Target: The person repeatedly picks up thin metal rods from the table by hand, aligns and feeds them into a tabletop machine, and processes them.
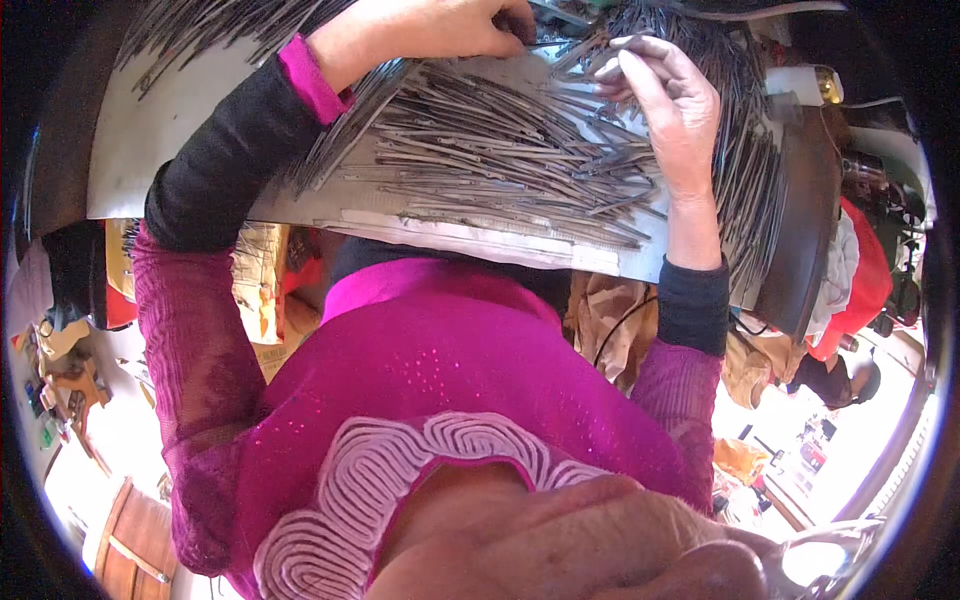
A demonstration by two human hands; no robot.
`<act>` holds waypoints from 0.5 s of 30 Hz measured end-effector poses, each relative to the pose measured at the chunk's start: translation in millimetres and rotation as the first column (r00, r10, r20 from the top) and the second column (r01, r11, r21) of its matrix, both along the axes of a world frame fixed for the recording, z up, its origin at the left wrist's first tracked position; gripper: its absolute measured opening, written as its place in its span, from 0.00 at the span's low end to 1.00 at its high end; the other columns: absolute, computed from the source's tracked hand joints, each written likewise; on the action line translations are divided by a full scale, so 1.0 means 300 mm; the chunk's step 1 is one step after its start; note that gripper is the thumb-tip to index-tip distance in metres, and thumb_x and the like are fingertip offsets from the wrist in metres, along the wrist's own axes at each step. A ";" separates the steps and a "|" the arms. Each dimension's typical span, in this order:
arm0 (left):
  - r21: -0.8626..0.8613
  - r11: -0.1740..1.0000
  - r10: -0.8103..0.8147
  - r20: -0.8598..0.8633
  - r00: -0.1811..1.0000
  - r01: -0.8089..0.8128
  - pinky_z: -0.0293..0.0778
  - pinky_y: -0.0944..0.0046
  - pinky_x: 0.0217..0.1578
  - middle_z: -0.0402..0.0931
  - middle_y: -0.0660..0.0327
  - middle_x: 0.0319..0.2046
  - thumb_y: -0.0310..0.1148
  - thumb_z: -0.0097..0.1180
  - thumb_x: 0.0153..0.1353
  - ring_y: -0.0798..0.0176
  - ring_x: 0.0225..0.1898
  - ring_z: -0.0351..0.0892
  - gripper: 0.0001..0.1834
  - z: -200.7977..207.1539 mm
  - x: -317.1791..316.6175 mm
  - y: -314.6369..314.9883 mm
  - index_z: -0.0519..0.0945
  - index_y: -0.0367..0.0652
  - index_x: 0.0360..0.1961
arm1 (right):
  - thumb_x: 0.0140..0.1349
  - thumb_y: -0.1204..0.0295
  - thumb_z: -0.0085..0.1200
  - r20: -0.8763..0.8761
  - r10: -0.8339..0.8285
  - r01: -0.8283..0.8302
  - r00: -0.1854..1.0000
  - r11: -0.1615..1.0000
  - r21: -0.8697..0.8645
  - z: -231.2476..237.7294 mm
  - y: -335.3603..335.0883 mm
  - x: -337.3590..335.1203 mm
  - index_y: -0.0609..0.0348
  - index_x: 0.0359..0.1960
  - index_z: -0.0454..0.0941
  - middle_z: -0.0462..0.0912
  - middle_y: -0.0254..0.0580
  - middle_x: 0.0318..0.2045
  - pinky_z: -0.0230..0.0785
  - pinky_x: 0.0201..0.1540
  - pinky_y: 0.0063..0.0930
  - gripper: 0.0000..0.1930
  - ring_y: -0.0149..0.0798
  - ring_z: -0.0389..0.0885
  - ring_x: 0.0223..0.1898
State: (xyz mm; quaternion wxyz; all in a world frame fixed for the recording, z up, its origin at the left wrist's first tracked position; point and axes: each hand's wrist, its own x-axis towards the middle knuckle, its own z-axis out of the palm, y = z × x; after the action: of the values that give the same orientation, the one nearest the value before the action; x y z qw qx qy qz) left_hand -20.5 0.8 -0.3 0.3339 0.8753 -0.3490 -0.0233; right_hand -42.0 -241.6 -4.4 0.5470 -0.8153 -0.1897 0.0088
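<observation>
Many thin dark grey metal strips [480,130], some with small holes near their ends, lie heaped in front of me. At the top edge of the view my left hand [430,28] is closed, and a thin dark strip [545,44] sticks out from its fingertips to the right. Part of this hand is cut off by the frame. To the right, above the heap, my right hand [672,100] is raised with thumb and fingers pinched together, their tips greyish. Whatever the pinch holds is too small to make out.
More strips lie in bundles at the far left [215,35] and along the right side [755,190] of the pale table [170,150]. The table's near edge runs close to my body. A dark brown wooden panel [800,230] borders it on the right, with red and white cloth beyond.
</observation>
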 end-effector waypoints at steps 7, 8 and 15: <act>-0.105 0.977 0.112 -0.493 0.863 -0.187 0.69 0.70 0.22 0.74 0.64 0.18 0.34 0.57 0.55 0.73 0.19 0.70 0.13 0.041 0.025 0.008 0.80 0.34 0.34 | 0.60 0.76 0.53 -0.271 0.105 -0.044 0.957 0.974 0.222 0.017 0.002 0.005 0.64 0.38 0.76 0.83 0.45 0.32 0.72 0.32 0.19 0.07 0.32 0.82 0.29; -0.104 0.976 0.116 -0.485 0.867 -0.189 0.69 0.70 0.22 0.74 0.64 0.18 0.34 0.57 0.55 0.73 0.19 0.70 0.13 0.038 0.028 0.009 0.80 0.34 0.34 | 0.60 0.76 0.53 -0.275 0.099 -0.048 0.957 0.981 0.185 0.015 0.006 0.003 0.65 0.39 0.76 0.83 0.45 0.32 0.71 0.30 0.19 0.07 0.31 0.81 0.27; -0.299 0.922 0.026 -0.584 0.811 -0.245 0.65 0.74 0.18 0.71 0.70 0.17 0.34 0.59 0.56 0.77 0.16 0.67 0.10 0.005 0.044 0.017 0.80 0.36 0.32 | 0.59 0.76 0.53 -0.281 0.105 -0.061 0.954 0.985 0.159 0.015 0.030 0.008 0.66 0.40 0.75 0.83 0.46 0.31 0.70 0.25 0.17 0.09 0.29 0.80 0.23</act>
State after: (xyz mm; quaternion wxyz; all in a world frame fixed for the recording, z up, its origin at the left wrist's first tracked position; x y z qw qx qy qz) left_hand -7.5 5.8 1.2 0.5782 0.7745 -0.1671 -0.1947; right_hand -39.5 -232.5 0.0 0.6269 -0.7537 -0.1421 0.1366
